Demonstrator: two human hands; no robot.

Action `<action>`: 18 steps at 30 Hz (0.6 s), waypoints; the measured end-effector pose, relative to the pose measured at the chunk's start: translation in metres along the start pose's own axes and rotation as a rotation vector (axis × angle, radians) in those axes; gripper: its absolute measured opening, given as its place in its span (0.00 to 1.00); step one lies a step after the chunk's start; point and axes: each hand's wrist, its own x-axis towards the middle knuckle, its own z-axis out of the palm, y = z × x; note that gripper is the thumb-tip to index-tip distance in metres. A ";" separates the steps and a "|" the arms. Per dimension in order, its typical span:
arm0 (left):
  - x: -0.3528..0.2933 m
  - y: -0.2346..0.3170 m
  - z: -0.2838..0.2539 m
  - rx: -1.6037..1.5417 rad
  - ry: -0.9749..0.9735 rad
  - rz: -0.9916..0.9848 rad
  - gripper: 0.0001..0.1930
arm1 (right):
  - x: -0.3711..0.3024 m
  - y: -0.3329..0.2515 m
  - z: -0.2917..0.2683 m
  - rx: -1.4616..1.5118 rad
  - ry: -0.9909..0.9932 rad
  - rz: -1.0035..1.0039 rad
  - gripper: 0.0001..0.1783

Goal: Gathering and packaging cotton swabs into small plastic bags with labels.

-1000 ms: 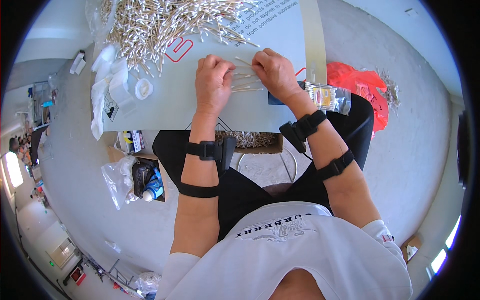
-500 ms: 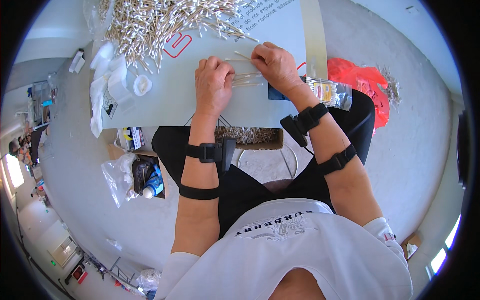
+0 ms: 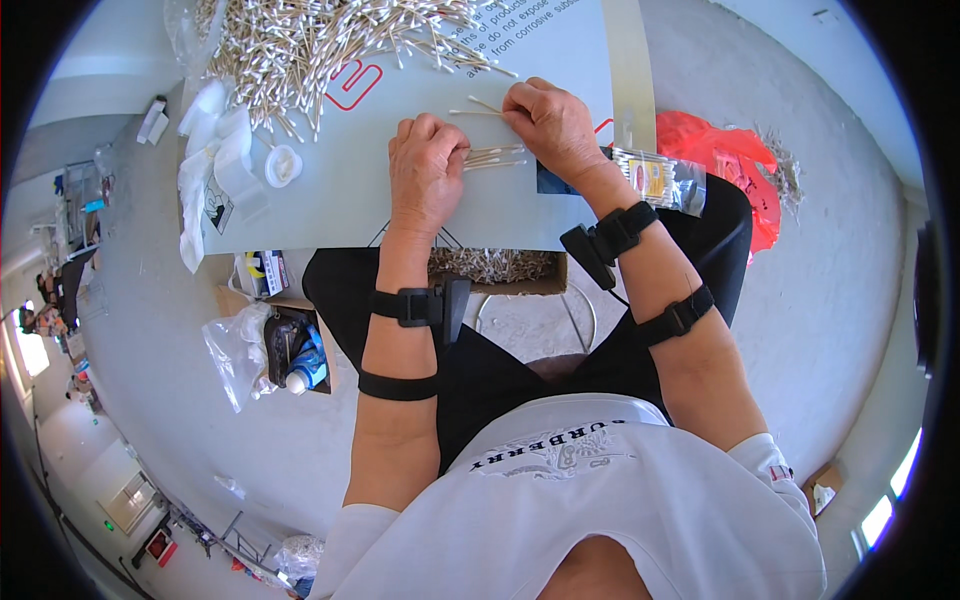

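Observation:
My left hand [image 3: 426, 172] is over the tabletop with its fingers closed round a small bunch of cotton swabs [image 3: 495, 158], whose tips stick out to the right. Beyond it to the right, my right hand [image 3: 550, 122] pinches two more cotton swabs [image 3: 484, 106], which fan out leftward from its fingertips. A large heap of loose cotton swabs [image 3: 310, 55] lies at the far left of the table [image 3: 330, 205]. Close to my right wrist is a clear packet of cotton swabs [image 3: 650, 180].
Left on the table are a small round white container [image 3: 283, 166] and a strip of white film [image 3: 235, 160]. A red plastic bag [image 3: 720, 165] is off the right edge. Below the table sit a box of swabs [image 3: 500, 270] and a box with a bottle [image 3: 308, 365].
My right hand has shifted slightly up and away from the left hand's bunch, with its swabs. The left hand stays nearly in place.

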 end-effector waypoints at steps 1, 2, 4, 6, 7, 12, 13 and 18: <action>0.000 0.000 0.000 0.000 0.000 0.000 0.06 | 0.000 0.000 0.000 0.000 0.000 0.000 0.04; 0.000 -0.001 0.000 -0.003 -0.002 -0.001 0.06 | 0.000 0.000 0.000 0.001 0.001 -0.001 0.04; 0.000 0.000 0.000 -0.005 -0.004 -0.001 0.06 | 0.000 0.000 0.000 0.001 0.002 -0.002 0.04; 0.000 0.000 0.000 -0.001 -0.007 0.002 0.06 | 0.000 0.000 -0.001 0.005 -0.001 0.002 0.04; 0.000 0.000 0.000 -0.002 -0.006 0.002 0.06 | 0.000 0.000 -0.001 0.005 0.000 0.002 0.04; -0.002 0.005 0.000 -0.026 -0.059 0.026 0.07 | -0.001 0.000 -0.002 0.031 0.010 -0.017 0.03; -0.002 0.006 0.000 -0.026 -0.056 0.029 0.07 | -0.001 0.000 -0.002 0.029 0.013 -0.019 0.03; 0.006 0.006 0.003 -0.096 0.037 -0.018 0.11 | -0.001 -0.004 -0.006 0.035 -0.058 0.022 0.05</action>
